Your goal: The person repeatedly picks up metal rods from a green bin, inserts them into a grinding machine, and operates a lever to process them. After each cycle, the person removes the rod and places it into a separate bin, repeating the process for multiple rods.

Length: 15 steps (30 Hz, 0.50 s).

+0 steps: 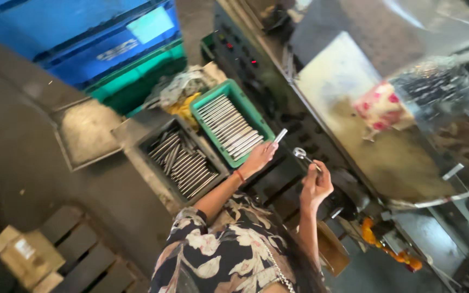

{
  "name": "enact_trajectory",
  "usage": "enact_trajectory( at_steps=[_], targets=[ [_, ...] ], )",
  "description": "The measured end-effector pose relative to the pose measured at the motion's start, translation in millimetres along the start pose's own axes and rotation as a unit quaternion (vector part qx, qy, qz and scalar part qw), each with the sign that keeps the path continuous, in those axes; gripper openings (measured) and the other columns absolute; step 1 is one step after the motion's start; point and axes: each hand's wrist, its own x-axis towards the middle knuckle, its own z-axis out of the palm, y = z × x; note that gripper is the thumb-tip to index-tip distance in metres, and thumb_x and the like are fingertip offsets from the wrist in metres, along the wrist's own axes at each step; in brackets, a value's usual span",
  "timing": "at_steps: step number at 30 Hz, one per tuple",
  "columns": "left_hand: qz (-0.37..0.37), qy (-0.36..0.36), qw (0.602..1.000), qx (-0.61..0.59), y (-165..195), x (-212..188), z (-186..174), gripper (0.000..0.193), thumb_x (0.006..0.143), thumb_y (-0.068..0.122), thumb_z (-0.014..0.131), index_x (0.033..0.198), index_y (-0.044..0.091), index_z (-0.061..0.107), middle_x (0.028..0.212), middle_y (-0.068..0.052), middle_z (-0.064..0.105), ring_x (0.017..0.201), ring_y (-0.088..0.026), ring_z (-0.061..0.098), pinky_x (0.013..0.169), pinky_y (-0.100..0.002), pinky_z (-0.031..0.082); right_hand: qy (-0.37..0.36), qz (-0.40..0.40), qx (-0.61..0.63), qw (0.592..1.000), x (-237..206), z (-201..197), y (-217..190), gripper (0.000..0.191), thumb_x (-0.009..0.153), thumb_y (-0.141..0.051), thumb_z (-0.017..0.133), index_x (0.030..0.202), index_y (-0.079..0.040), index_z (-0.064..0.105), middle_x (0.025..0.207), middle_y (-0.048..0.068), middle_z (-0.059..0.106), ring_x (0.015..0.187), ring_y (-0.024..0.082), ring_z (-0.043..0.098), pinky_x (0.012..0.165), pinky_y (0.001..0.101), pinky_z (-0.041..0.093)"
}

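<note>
Blue crates (82,38) cut off at top-left edge. Plastic-wrapped bundle (441,92) upper right: motion-blurred, contents unreadable. Left hand (258,158) fingertips hide most of the rod (280,135). Cardboard box (20,255) clipped at the lower-left edge.

Factory workshop: machine (278,92), metal rod trays (183,160), crates (82,38).
</note>
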Motion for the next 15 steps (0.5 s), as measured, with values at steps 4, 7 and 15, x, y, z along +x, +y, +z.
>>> enact_trajectory(
  at_steps=[4, 7, 15],
  targets=[
    [0.167, -0.034, 0.981, 0.091, 16.1, -2.1, 48.2, 0.028, 0.11, 0.03, 0.054, 0.107, 0.002, 0.061, 0.081, -0.006, 0.065, 0.071, -0.015, 0.063, 0.069, -0.031, 0.052, 0.046, 0.001, 0.077, 0.996, 8.9, -18.2, -18.1, 0.022, 0.106, -0.017, 0.065, 0.117, 0.001, 0.068, 0.069, -0.005, 0.051, 0.053, 0.002, 0.042, 0.049, 0.0219, 0.035],
    [0.37, 0.009, 0.922, 0.11, 36.7, -1.6, 80.3, 0.036, 0.12, 0.028, 0.049, 0.148, 0.004, 0.047, 0.124, -0.022, 0.063, 0.109, -0.033, 0.065, 0.091, -0.039, 0.053, 0.065, -0.003, 0.091, 0.994, 12.9, -43.1, -27.1, 0.022, 0.108, -0.019, 0.062, 0.117, 0.001, 0.067, 0.067, -0.005, 0.049, 0.053, 0.002, 0.039, 0.049, 0.0223, 0.033],
    [-0.03, -0.252, 0.949, -0.186, 51.1, -1.0, 152.2, 0.048, 0.107, 0.029, 0.058, 0.153, 0.022, 0.047, 0.076, 0.005, 0.048, 0.059, -0.002, 0.042, 0.051, -0.018, 0.035, 0.095, -0.06, -0.014, 0.994, 21.4, -104.6, -10.4, 0.021, 0.106, -0.018, 0.064, 0.116, -0.001, 0.068, 0.066, -0.005, 0.051, 0.056, 0.003, 0.042, 0.05, 0.0225, 0.033]
  ],
)
